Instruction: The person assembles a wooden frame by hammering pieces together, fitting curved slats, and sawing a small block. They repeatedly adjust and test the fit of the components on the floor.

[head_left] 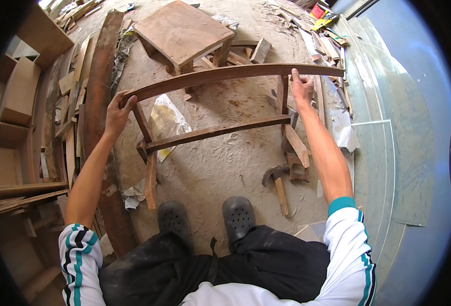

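Observation:
A long brown wooden slat (225,73) lies across the upper ends of a dark wooden frame (220,132), reaching well past it on the right. My left hand (117,114) is closed on the slat's left end, at the frame's left upright. Near the right upright (282,95), my right hand (302,91) grips the slat with the thumb up against it; the other fingers are partly hidden. The frame has a lower crossbar and pale legs splaying toward me. Whether the slat is fixed to the uprights, I cannot tell.
A hammer (280,193) lies on the dusty floor before my right shoe. Beyond the slat stands a low wooden table (184,33). A long plank (97,102) and scrap wood lie left, beside wooden shelving (19,92). Glass sheets (409,168) are at the right.

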`<act>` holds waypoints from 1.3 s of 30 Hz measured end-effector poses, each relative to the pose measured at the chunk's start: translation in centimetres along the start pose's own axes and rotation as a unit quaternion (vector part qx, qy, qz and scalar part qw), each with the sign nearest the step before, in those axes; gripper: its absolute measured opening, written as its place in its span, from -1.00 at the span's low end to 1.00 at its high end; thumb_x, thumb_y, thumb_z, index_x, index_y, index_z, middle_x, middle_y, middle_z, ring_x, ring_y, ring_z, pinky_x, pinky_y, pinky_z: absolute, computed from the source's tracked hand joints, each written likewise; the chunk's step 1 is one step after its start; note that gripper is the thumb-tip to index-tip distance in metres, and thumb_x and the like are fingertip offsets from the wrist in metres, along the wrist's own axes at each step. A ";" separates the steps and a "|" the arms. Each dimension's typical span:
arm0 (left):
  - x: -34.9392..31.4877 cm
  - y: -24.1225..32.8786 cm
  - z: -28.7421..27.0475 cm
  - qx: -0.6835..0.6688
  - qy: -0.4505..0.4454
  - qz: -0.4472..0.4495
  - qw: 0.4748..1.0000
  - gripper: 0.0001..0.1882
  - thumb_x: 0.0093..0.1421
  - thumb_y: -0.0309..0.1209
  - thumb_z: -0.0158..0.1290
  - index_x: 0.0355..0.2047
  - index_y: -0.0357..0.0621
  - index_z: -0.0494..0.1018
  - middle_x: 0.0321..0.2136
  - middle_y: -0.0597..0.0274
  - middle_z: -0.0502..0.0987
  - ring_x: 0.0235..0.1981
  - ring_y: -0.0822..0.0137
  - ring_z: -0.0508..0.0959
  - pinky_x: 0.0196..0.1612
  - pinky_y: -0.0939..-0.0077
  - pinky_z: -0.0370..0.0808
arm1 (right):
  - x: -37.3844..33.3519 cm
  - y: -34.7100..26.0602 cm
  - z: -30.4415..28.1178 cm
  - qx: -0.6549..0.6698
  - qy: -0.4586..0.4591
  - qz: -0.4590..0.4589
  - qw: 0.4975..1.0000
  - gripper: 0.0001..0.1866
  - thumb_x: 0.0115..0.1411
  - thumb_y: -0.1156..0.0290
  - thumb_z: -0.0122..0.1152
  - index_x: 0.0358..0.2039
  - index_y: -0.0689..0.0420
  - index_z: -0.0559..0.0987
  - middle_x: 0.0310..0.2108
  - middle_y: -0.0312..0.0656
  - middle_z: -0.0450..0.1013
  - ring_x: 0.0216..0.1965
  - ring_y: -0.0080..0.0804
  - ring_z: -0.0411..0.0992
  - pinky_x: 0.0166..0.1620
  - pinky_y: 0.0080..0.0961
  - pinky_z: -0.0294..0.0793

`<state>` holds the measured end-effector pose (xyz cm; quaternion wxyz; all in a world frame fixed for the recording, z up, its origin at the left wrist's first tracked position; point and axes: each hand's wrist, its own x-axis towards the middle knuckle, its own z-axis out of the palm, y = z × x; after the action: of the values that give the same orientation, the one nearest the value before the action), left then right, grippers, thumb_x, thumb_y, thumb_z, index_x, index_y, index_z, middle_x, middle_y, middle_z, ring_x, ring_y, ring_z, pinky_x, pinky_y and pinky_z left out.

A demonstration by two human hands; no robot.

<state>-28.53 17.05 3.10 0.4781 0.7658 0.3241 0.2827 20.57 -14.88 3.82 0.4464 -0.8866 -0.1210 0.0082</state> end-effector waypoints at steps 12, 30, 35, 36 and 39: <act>0.3 -0.1 -0.2 -0.079 -0.012 -0.079 0.994 -0.68 0.36 -0.18 0.15 -0.01 -0.10 0.51 -0.23 0.44 0.58 -0.21 0.62 0.50 -0.18 0.67 0.44 | 3.4 -3.5 -3.1 -0.364 -0.123 -0.369 0.846 -0.42 0.18 -0.17 0.26 0.14 -0.17 0.54 0.18 -0.23 0.46 0.27 -0.19 0.28 0.29 0.05 0.07; 0.3 0.8 -0.4 0.038 0.032 0.026 0.998 -0.70 0.32 -0.26 0.20 -0.05 -0.17 0.56 -0.31 0.39 0.59 -0.32 0.56 0.49 -0.20 0.63 0.45 | 3.7 -5.4 -4.6 -0.362 -0.172 -0.382 0.833 -0.66 0.16 0.04 0.33 -0.12 -0.09 0.65 -0.14 -0.20 0.58 0.03 -0.12 0.48 0.07 -0.06 0.35; 0.3 0.8 -1.2 0.057 0.061 0.041 0.996 -0.72 0.36 -0.26 0.15 -0.05 -0.19 0.55 -0.27 0.35 0.60 -0.26 0.56 0.52 -0.15 0.57 0.49 | 4.4 -5.7 -4.0 -0.354 -0.185 -0.434 0.807 -0.70 0.19 0.06 0.29 -0.18 -0.05 0.67 -0.15 -0.19 0.59 0.01 -0.10 0.49 0.07 -0.08 0.36; 0.3 0.6 -1.4 0.048 0.053 0.013 0.997 -0.71 0.38 -0.25 0.12 -0.04 -0.18 0.55 -0.27 0.35 0.60 -0.26 0.55 0.53 -0.16 0.57 0.49 | 4.6 -5.5 -4.0 -0.350 -0.190 -0.445 0.802 -0.70 0.20 0.06 0.29 -0.18 -0.04 0.67 -0.15 -0.18 0.59 0.00 -0.09 0.49 0.06 -0.08 0.37; 0.4 -0.1 -2.1 0.005 0.030 -0.052 0.998 -0.69 0.43 -0.20 0.03 -0.02 -0.15 0.54 -0.26 0.34 0.61 -0.26 0.54 0.56 -0.18 0.56 0.50 | 4.9 -5.1 -3.3 -0.314 -0.200 -0.423 0.826 -0.68 0.22 0.06 0.27 -0.17 0.00 0.65 -0.16 -0.10 0.59 -0.05 -0.03 0.52 0.01 -0.10 0.41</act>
<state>-29.89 18.54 3.88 0.4782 0.7415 0.3795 0.2783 24.62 -13.47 10.31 0.0700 -0.8198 -0.5668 -0.0424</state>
